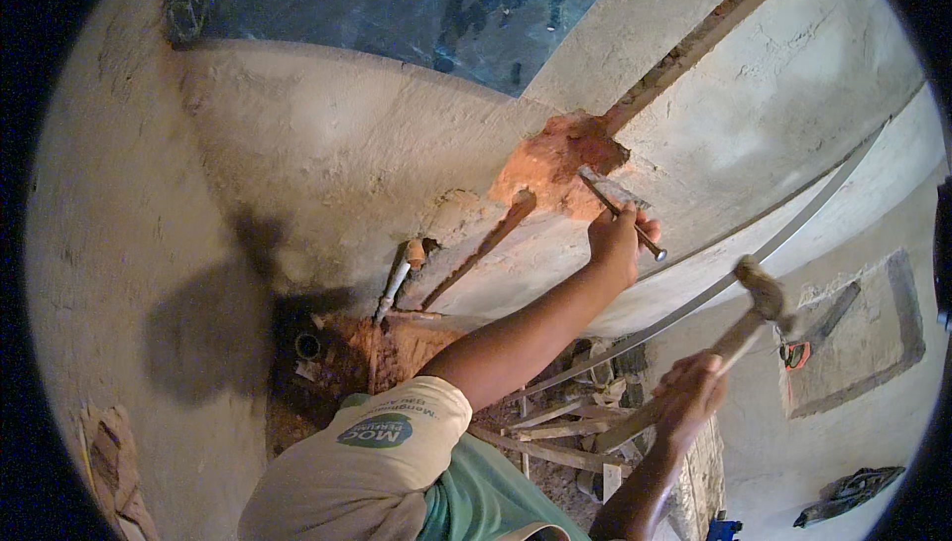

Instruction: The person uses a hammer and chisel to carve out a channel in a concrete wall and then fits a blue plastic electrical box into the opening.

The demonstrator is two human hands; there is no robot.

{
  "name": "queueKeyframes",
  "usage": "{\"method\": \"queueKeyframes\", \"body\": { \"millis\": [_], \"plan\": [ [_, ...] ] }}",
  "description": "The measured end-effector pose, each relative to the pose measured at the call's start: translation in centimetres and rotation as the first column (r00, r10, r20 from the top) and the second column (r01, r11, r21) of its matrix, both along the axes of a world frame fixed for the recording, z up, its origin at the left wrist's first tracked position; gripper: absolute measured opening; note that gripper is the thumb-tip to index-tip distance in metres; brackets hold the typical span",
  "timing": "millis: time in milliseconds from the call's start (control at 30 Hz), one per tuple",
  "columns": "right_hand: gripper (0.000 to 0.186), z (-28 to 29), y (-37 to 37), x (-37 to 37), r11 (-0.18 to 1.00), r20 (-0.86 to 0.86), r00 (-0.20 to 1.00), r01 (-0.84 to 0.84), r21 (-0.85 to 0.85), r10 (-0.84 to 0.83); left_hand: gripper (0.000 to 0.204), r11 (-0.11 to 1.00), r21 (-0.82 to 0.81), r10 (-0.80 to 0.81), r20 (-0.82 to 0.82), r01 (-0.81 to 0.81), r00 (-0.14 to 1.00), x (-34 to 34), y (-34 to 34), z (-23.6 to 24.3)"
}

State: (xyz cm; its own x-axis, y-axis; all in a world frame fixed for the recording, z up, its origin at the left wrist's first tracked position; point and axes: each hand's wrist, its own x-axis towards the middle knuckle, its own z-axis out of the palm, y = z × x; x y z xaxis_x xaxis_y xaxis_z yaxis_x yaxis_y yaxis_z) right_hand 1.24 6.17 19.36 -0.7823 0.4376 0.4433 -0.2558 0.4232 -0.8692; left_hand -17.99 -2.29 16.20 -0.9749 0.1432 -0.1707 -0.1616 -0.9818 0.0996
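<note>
My left hand (615, 243) is closed around a metal chisel (598, 192), its flat head sticking out below the fist. The chisel's tip meets the edge of a rough hollow (557, 162) in the plastered wall, where red brick lies bare. Lower and to the right, my right hand (691, 394) grips a hammer (762, 293) by its wooden handle. The hammer head is apart from the chisel, to the right of and below its struck end.
A straight groove (709, 35) runs from the hollow to the upper right; a shorter groove (486, 248) runs down-left towards a white pipe (395, 288). A dark panel (397, 5) is above. Wooden boards (555, 430), a long pale strip (719, 288) and a dark cloth (851, 493) lie beyond my arms.
</note>
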Motion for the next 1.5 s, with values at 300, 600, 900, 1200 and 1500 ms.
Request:
{"method": "queueKeyframes", "body": {
  "millis": [300,600,900,1200,1500],
  "plan": [
    [0.046,5.5,0.7,-2.3,0.995,-0.570,0.818,-0.099,-0.008,0.077,0.015,0.968,0.251,-0.011,0.105,-0.016,0.994,-1.4,-0.4,3.1],
    [0.039,-1.0,0.8,-2.5,0.996,0.094,0.995,-0.042,0.083,0.034,0.017,0.994,0.077,-0.077,0.052,0.073,0.996,-0.2,1.2,0.7],
    [0.055,5.3,0.4,0.0,1.000,-0.447,0.894,-0.018,0.019,0.024,0.013,0.998,0.056,-0.015,-0.045,0.017,0.999,0.3,-0.3,0.7],
    [0.036,-5.1,-0.1,-3.6,0.973,0.145,0.987,-0.098,0.207,0.068,0.015,0.989,0.147,-0.039,0.075,0.027,0.996,-0.7,-0.5,1.6],
    [0.043,-5.4,2.0,1.3,0.997,-0.005,0.999,-0.051,-0.055,0.051,0.015,0.975,-0.222,-0.026,-0.047,0.015,0.999,5.3,-3.1,-3.7]
  ]
}}
